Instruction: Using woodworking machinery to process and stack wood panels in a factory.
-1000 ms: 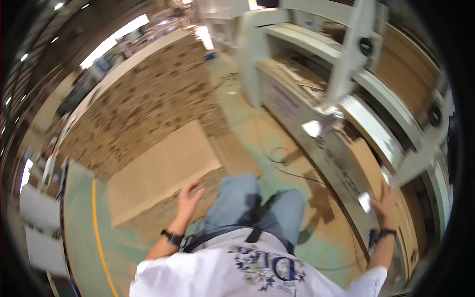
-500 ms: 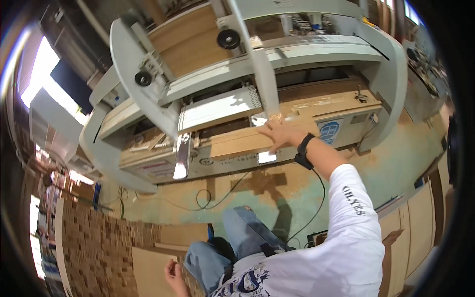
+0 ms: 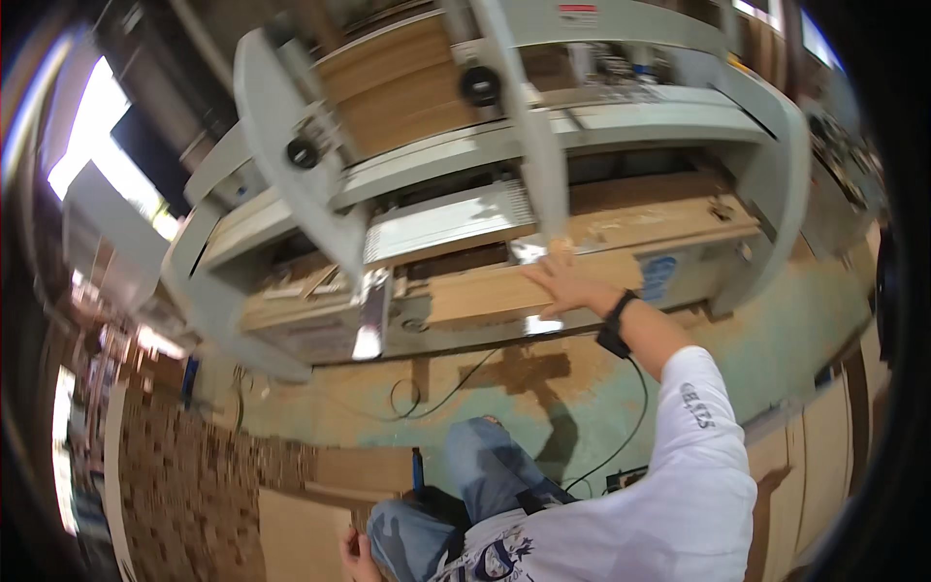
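Note:
My right hand point(image 3: 574, 284), with a black band on the wrist, lies with fingers spread on a light-brown wooden board point(image 3: 475, 299). The board rests along the front of a large pale-grey woodworking machine point(image 3: 640, 136). Just behind the board are a shiny metal plate point(image 3: 446, 221) and a lower machine arm point(image 3: 546, 184). Low in the picture, beside my knee, my left hand point(image 3: 361, 558) has its fingers curled. Anything within those fingers is hidden. Flat wooden panels point(image 3: 301, 524) lie next to it.
Stacked wood pieces point(image 3: 175, 485) fill the lower left. A black cable point(image 3: 621, 436) loops over the green floor point(image 3: 669, 388), where sawdust is scattered. More boards point(image 3: 815, 456) stand at the right. A metal-faced machine arm point(image 3: 372, 310) juts toward me left of the board.
The view has shifted, moving the machine slightly right and down in the picture. My right hand stays spread on the board. My left hand is lower and closer to my knee.

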`<state>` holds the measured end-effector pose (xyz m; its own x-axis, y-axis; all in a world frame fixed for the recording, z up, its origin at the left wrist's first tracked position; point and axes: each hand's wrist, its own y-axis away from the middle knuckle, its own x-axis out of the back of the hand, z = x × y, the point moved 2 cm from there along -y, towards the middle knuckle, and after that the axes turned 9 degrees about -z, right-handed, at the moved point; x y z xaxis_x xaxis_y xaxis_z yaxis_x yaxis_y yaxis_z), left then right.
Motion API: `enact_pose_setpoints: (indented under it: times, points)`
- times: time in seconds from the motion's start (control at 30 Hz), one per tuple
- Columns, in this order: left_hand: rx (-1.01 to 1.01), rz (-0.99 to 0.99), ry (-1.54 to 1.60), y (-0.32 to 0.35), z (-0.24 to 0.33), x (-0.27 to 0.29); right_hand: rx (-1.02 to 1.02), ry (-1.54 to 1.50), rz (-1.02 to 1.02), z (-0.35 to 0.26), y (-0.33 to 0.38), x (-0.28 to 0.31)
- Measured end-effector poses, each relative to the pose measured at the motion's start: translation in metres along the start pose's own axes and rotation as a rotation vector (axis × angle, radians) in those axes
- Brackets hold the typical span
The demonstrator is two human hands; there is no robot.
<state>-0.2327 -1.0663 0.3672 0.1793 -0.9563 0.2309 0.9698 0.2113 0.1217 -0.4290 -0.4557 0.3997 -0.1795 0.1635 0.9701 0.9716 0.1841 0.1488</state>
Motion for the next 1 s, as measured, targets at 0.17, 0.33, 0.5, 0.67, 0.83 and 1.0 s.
enact_pose_setpoints:
  times: [0.17,0.33,0.5,0.67,0.83,1.0]
  points:
    - [-0.012,0.08,-0.045,-0.006,0.001,0.023,0.027,-0.065,0.093,-0.01,0.006,-0.002]
    - [-0.047,0.274,-0.243,-0.041,0.003,0.082,-0.024,-0.114,0.164,-0.001,0.044,-0.005]
    - [0.237,0.435,-0.067,-0.034,-0.058,0.17,-0.145,-0.106,0.134,-0.072,0.061,-0.006]
    - [0.392,0.423,-0.15,-0.09,-0.12,0.196,0.069,-1.12,-0.122,-0.192,0.054,-0.002]
    - [0.471,0.314,-0.452,-0.152,-0.174,0.233,0.101,-1.435,-0.501,-0.331,-0.043,-0.055]
    - [0.522,0.308,-0.879,-0.19,-0.201,0.194,0.032,-1.486,-0.872,-0.446,-0.161,-0.159]
